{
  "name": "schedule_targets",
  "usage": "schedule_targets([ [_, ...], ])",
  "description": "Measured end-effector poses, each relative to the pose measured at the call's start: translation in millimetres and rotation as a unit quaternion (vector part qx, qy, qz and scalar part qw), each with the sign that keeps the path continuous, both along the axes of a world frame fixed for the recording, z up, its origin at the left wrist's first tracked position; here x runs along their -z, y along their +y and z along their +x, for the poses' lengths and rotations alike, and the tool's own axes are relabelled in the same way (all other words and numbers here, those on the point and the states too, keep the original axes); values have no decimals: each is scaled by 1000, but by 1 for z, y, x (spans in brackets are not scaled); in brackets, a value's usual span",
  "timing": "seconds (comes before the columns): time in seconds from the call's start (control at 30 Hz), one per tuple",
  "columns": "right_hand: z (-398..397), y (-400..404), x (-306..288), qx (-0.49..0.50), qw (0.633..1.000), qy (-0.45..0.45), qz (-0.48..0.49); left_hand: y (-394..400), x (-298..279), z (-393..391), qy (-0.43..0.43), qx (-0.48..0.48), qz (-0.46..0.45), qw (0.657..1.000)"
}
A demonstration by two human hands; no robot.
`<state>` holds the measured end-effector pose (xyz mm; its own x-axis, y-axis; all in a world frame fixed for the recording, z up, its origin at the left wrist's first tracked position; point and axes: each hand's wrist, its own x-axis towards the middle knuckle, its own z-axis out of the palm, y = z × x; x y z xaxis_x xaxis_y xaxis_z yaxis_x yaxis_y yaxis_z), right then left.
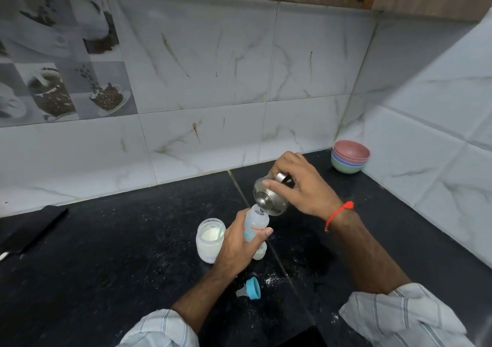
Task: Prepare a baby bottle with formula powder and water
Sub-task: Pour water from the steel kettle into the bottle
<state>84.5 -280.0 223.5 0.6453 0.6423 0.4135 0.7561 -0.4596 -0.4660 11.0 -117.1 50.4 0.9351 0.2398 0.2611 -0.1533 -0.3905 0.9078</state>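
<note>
My left hand [239, 243] grips a clear baby bottle [256, 224] with orange lettering, standing upright on the black counter [133, 240]. Just above its open mouth, my right hand [298, 184] tilts a small steel cup [269, 197] so its rim touches the bottle's neck. An open glass jar [210, 240] holding white formula powder stands directly left of the bottle. The blue bottle cap with its clear teat [251, 288] lies on its side on the counter, in front of the bottle. Whether liquid is flowing from the cup cannot be seen.
A stack of coloured bowls [350, 157] sits in the back right corner by the tiled walls. A dark flat object [29, 229] lies at the left edge. Spilled white powder specks [271, 280] dot the counter near the cap.
</note>
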Motion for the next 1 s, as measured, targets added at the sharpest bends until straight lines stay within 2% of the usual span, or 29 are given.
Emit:
schedule_targets([
  [0.1,11,-12,23,57,987,74,129,1,2,-2,-4,-4,-2,1000],
  [0.17,18,-23,46,94,957,149,230,3,4,-3,-4,-7,-7,1000],
  [0.3,31,-43,113,196,860,268,388,5,5,-5,-1,-15,-21,1000],
  [0.43,34,-56,177,346,751,314,466,6,0,-7,-8,-26,-25,999],
  [0.53,30,-63,207,402,684,342,504,8,-2,-9,-12,-32,-21,999],
  [0.6,27,-66,218,416,669,338,515,8,-2,-9,-14,-35,-20,999],
  [1.0,16,-68,254,443,659,329,512,10,-1,-12,-13,-31,-21,999],
])
